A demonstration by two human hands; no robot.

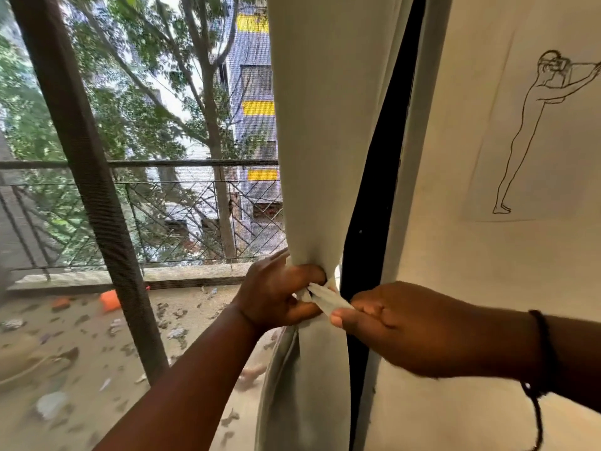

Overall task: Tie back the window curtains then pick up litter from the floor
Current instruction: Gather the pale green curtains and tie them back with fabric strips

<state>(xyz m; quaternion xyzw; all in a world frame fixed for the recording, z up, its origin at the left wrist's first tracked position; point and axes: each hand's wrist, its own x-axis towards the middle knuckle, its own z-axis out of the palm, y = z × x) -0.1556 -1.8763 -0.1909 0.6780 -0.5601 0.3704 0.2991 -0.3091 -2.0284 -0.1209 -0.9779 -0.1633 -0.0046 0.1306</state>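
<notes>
Beside the window, the left hand squeezes the bunched curtain while the right hand pinches the white tie strip. The tying step looks unfinished. Next, pull the knot snug. Litter waits on the floor.

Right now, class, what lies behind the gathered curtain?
Behind the curtain, a dark vertical frame shows at its right edge. To its left, the mesh window looks onto trees. Whatever sits directly behind the cloth is covered.
</notes>
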